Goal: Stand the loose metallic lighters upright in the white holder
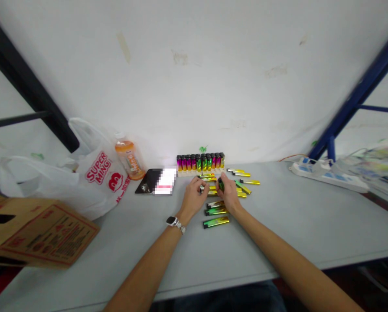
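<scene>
My right hand (229, 195) is closed on a lighter (221, 184) with a dark green end showing between thumb and fingers; the rest of it is hidden. Curled fingers of my left hand (195, 197) close on the dark end of a yellow lighter (210, 191) lying on the table. Just beyond both hands, several purple, green and yellow lighters stand upright in a row (204, 163) on a pale tray (187, 174). Nearer to me, a green-yellow lighter (216, 222) lies flat, with others behind it. More loose lighters (249, 182) lie right of my right hand.
On the left are a cardboard box (50, 234), a white plastic bag (99, 182), an orange drink bottle (129, 158) and a dark flat object (146, 182), partly pixelated. A white power strip (330, 177) with cables lies at the right. A wall (200, 86) bounds the grey table (298, 225).
</scene>
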`<state>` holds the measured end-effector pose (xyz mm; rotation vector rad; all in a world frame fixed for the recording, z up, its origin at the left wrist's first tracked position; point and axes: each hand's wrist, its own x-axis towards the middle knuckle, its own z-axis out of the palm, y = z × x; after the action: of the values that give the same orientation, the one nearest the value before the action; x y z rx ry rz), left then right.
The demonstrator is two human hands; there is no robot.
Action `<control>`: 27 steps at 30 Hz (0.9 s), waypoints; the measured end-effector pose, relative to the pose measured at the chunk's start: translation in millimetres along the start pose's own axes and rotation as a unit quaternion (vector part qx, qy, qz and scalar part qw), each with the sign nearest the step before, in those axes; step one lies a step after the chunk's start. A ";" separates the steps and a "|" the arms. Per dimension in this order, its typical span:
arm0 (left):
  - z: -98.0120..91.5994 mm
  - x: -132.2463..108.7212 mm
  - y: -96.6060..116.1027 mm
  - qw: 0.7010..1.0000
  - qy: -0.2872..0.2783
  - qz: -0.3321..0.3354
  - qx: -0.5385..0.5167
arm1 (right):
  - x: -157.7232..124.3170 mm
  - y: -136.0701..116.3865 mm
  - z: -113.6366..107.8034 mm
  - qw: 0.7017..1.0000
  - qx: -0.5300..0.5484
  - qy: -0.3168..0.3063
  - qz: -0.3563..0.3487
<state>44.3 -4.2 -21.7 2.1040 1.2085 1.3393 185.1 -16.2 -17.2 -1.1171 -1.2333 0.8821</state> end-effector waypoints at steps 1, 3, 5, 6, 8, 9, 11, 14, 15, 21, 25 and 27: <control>-0.2 0.0 0.0 1.000 -0.001 0.000 0.002 | 1.1 0.1 -1.0 1.000 0.001 0.006 0.015; -0.4 0.0 0.0 1.000 -0.002 -0.002 0.007 | 3.1 0.4 -3.3 1.000 -0.020 0.017 0.015; -0.5 -0.1 -0.3 1.000 -0.002 -0.002 0.010 | 4.2 0.3 -5.4 0.998 -0.052 0.019 -0.007; -0.4 -0.2 -0.4 1.000 -0.002 -0.001 0.010 | 4.4 0.1 -5.9 0.998 -0.063 0.015 -0.016; -0.1 -0.4 -0.7 1.000 -0.002 0.001 0.009 | 4.5 -0.2 -5.5 0.998 -0.062 0.006 -0.015; 0.1 -0.5 -0.9 1.000 -0.001 0.002 0.007 | 4.8 0.0 -4.8 0.999 -0.047 0.002 -0.007; 0.5 -0.7 -1.3 1.000 -0.002 0.003 0.004 | 7.3 1.1 -3.2 1.000 -0.001 -0.012 0.008; 0.9 -1.0 -2.1 1.000 -0.006 0.001 0.002 | 17.0 4.3 -4.2 0.998 0.050 -0.036 -0.001; 0.9 -1.1 -2.5 1.000 -0.008 0.000 0.002 | 21.8 5.3 -5.9 0.998 0.051 -0.047 -0.016; 2.3 -1.7 -5.6 1.000 -0.019 0.000 0.000 | 60.0 5.1 -24.9 0.986 -0.089 -0.057 -0.129; 3.3 -1.7 -6.6 1.000 -0.022 -0.004 -0.004 | 89.1 2.8 -34.7 0.957 -0.224 -0.035 -0.181; 3.1 -1.5 -6.3 1.000 -0.022 -0.008 -0.007 | 102.0 3.5 -36.5 0.950 -0.239 -0.051 -0.194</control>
<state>43.7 -1.4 -28.4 2.0981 1.1918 1.2835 236.8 76.0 6.7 -1.1522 -1.7406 0.3492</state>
